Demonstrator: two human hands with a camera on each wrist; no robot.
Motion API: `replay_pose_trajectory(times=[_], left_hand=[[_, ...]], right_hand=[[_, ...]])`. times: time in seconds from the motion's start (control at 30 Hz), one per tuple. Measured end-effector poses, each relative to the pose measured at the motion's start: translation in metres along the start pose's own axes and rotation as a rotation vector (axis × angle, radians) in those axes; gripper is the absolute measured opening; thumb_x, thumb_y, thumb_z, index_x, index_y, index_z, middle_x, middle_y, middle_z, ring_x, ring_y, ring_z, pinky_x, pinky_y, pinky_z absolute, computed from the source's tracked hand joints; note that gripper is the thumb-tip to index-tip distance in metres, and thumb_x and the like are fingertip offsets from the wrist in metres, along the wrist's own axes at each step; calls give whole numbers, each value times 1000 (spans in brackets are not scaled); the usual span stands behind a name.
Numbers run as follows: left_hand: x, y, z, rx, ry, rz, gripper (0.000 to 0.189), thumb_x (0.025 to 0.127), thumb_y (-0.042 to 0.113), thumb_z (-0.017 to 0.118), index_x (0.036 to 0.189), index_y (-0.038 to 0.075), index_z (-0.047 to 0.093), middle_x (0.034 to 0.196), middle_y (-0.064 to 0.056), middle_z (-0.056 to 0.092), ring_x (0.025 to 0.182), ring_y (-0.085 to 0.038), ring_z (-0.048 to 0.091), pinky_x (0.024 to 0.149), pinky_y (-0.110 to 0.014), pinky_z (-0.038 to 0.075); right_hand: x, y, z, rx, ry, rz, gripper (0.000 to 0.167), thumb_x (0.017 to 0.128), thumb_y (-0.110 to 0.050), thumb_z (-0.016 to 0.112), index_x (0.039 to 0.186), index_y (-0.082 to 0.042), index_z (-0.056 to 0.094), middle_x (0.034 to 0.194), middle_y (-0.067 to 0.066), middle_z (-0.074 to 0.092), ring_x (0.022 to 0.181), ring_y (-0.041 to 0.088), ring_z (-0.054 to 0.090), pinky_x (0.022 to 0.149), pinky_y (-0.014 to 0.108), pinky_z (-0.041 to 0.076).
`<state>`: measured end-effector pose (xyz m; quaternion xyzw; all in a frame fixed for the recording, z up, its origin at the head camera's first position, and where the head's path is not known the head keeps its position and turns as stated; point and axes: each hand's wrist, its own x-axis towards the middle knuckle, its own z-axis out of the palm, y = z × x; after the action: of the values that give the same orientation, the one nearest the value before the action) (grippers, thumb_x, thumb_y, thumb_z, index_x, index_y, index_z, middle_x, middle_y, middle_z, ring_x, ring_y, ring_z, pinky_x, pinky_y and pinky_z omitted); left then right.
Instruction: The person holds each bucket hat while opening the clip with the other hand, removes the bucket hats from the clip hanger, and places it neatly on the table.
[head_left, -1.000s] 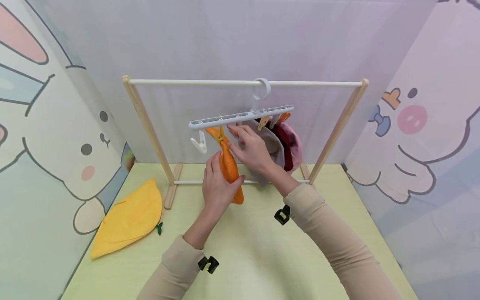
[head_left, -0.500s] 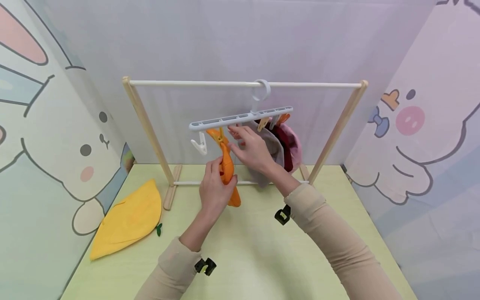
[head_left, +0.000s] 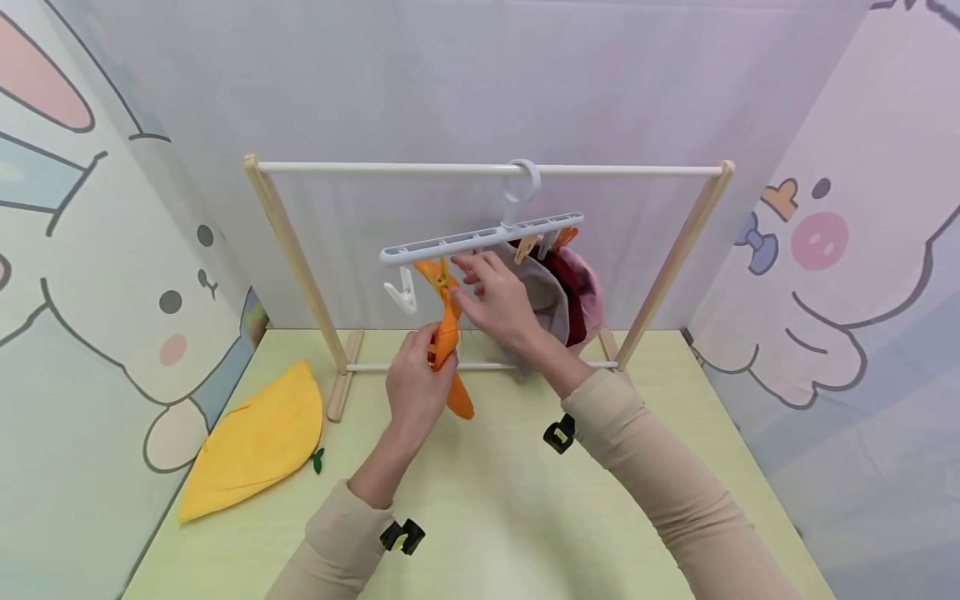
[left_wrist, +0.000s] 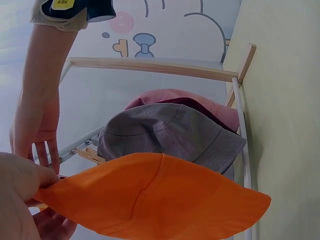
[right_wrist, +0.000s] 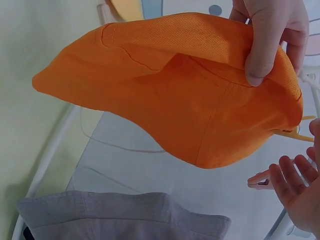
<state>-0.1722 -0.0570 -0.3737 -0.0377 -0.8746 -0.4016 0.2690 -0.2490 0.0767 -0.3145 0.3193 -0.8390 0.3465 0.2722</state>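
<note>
The only writing is on a small yellow label on the dark wrist mount at the right cuff; its characters are too blurred to read. The orange hat is cloth with a fine ribbed weave, a curved stitched seam and a wide, floppy brim. It hangs near the left end of a pale grey plastic hanger, caught by a yellow clip. The left hand grips the brim, its thumb and fingers clamped on the cloth. The right hand is up beside the yellow clip, its fingers slightly apart and loosely bent, with nothing held; whether a fingertip touches the clip cannot be told.

A white plastic clip dangles with its legs spread at the hanger's left end. Farther right, a grey hat of smooth stitched cloth, a maroon hat and a pink hat hang close together below a tan clip, a grey clip and an orange clip. The hanger's ring hooks over a smooth white rod between pale wooden posts. On the light worktop lies a soft, flattened yellow hat with a green leaf tag beside its edge.
</note>
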Motion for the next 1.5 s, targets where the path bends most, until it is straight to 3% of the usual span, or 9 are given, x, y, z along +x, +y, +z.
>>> replay_pose_trajectory(times=[0.37, 0.8, 1.5], left_hand=[[2, 1, -5, 58, 11, 25, 32, 80, 13, 69, 110, 10, 62, 92, -8, 63, 71, -22, 62, 61, -34, 52], [-2, 5, -7, 83, 10, 38, 33, 80, 13, 69, 112, 9, 62, 91, -9, 63, 74, -24, 62, 62, -36, 52], [-8, 4, -9, 119, 25, 162, 30, 79, 11, 69, 108, 9, 63, 85, -9, 63, 64, -23, 58, 54, -34, 49]], right_hand=[[4, -13, 3, -35, -67, 105, 42, 84, -23, 64, 122, -9, 53, 99, 9, 63, 77, 15, 67, 66, 25, 53], [7, -21, 9, -25, -41, 148, 37, 83, -22, 66, 114, -9, 51, 98, 7, 63, 76, 16, 66, 66, 23, 53], [17, -34, 16, -135, 19, 257, 33, 83, -34, 65, 102, -10, 51, 90, 3, 62, 71, 12, 61, 54, 24, 47]])
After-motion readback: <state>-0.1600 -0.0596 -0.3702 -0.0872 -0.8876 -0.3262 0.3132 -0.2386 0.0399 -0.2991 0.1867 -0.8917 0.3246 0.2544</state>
